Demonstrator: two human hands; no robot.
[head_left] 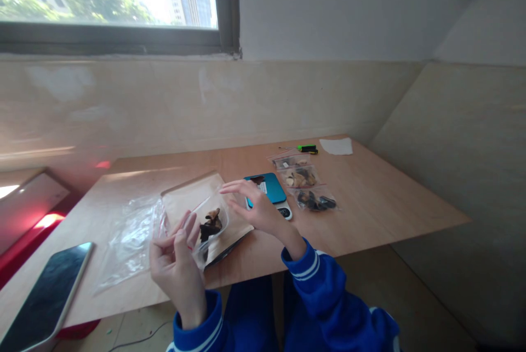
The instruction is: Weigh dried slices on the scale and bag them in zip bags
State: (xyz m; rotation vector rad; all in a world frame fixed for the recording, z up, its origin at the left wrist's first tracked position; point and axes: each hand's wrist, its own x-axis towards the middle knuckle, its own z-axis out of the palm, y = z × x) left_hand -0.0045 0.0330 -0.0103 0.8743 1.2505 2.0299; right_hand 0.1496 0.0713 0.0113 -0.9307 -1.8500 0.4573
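Note:
Dark brown, curled dried pieces (pixel 211 225), which look like dried mushroom, lie in a clear plastic bag (pixel 202 253) between my hands. My left hand (pixel 176 264) has its fingers curled at the near left side of that bag, seeming to grip its edge. Over the bag's far right side, my right hand (pixel 257 206) reaches in with fingers stretched and apart, fingertips close to the plastic. Beneath is a flat brown paper bag (pixel 187 194). Just beyond my right hand sits a teal-topped digital scale (pixel 276 187), partly hidden by the fingers.
Zip bags of dried pieces (pixel 302 177) and of darker pieces (pixel 316 200) lie right of the scale. Behind them are a green-handled screwdriver (pixel 307 148) and white paper (pixel 337 146). At left are an empty-looking clear bag (pixel 127 239) and a phone (pixel 47 291).

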